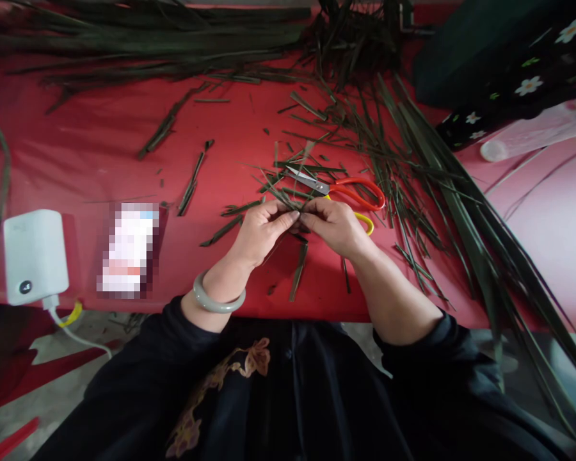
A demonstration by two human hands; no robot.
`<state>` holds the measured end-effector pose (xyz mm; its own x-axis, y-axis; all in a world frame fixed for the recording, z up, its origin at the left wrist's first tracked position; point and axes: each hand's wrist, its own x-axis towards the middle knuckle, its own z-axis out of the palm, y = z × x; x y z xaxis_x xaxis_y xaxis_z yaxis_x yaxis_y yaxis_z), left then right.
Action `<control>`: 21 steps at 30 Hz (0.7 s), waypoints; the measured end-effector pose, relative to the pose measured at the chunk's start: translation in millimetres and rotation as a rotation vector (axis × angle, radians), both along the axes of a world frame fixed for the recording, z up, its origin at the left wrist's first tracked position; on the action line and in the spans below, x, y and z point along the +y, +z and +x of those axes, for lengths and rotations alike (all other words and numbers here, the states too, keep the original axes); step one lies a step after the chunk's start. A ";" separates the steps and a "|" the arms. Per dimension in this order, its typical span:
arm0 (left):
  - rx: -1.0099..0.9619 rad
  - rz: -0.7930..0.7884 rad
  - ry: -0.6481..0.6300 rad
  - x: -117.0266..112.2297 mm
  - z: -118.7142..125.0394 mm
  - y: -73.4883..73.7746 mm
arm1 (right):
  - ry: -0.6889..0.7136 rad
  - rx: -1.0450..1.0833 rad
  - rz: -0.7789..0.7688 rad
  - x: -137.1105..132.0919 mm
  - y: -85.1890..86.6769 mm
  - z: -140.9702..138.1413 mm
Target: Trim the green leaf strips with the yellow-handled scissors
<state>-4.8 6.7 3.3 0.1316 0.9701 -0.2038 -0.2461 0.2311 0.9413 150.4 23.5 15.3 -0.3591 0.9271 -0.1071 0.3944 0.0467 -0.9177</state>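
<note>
left hand point(262, 230) and right hand point(333, 227) both pinch one leaf strip point(298, 269) at centre of table point(100, 147), fingertips meeting | scissors point(338, 189) just beyond at 1 o'clock | strip likely light, thin, bendy, easily split: hold flat between finger pads

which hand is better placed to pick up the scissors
Right, most likely. The right hand lies just beside the scissors, whose orange handles lie on its side. The left hand is farther off and would have to cross over. Both hands' fingers pinch a leaf strip.
</note>
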 end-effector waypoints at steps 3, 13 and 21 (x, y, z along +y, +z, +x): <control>0.009 -0.015 0.007 0.3 -1.1 -1.7 | -0.014 0.022 0.027 -1.9 -1.3 -1.0; 0.071 -0.023 -0.065 -0.3 -2.8 -1.2 | -0.138 0.117 0.081 -2.9 -5.8 -0.2; 0.142 0.039 -0.077 -0.2 -2.3 0.8 | -0.174 0.306 -0.024 -2.5 -12.5 -6.4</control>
